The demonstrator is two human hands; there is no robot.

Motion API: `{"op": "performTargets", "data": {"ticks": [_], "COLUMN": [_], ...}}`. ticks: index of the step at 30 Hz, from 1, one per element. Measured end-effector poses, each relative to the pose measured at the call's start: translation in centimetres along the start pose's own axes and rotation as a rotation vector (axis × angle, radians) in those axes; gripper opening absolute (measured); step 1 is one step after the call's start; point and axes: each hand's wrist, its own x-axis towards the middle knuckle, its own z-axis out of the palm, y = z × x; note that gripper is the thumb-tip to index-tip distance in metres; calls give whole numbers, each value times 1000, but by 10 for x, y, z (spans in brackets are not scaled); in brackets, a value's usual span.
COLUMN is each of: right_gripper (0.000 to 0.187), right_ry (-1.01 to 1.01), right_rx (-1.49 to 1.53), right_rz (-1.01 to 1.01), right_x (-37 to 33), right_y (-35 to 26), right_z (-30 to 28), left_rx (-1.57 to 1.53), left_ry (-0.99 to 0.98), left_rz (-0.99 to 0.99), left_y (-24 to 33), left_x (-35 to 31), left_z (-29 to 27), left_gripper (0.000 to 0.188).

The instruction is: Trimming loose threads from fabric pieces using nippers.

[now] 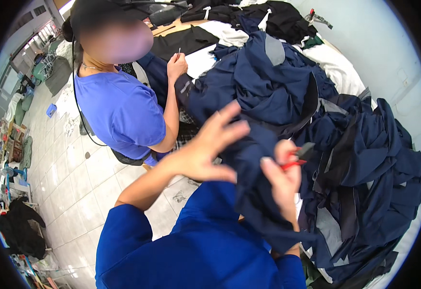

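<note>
My left hand (pixel 209 150) is raised with its fingers spread, over the left side of a dark navy garment (pixel 255 192); it holds nothing, and motion blurs it a little. My right hand (pixel 283 185) is closed around a small pair of red-handled thread snips (pixel 294 161), whose dark blades point up and right. The navy garment hangs between my two hands and falls toward my lap. Whether my right hand also grips its cloth I cannot tell. A large heap of navy garments (pixel 364 149) with grey lining patches lies right beside my right hand.
At my left a seated co-worker (pixel 119 103) in a purple-blue shirt holds a small thin tool and dark cloth. Black and white cloth (pixel 343 65) covers the far table. A pale wall (pixel 388 53) stands at right. Tiled floor (pixel 66 192) and piled goods lie left.
</note>
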Motion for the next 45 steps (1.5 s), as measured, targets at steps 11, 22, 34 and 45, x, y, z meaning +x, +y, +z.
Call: {"op": "performTargets", "data": {"ticks": [11,22,34,45], "right_gripper": [23,19,16,13], "right_ry": [480,682,807,786], "right_rx": [-531,-1305,-1184,-1139], "right_rz": [277,-11,58,43], "right_x": [-72,-131,-142,-138], "right_y": [178,223,223,225], "right_z": [-151,-188,-193,-192], "left_rx": [-147,903,235,613], "left_ry": [561,381,591,-93], "left_rz": [-647,-42,-1064,-426], "left_y": [-46,-73,-248,-245], "left_x": [-55,119,161,125], "left_z": [-1,-82,-56,33], "left_gripper": [51,44,106,33]}}
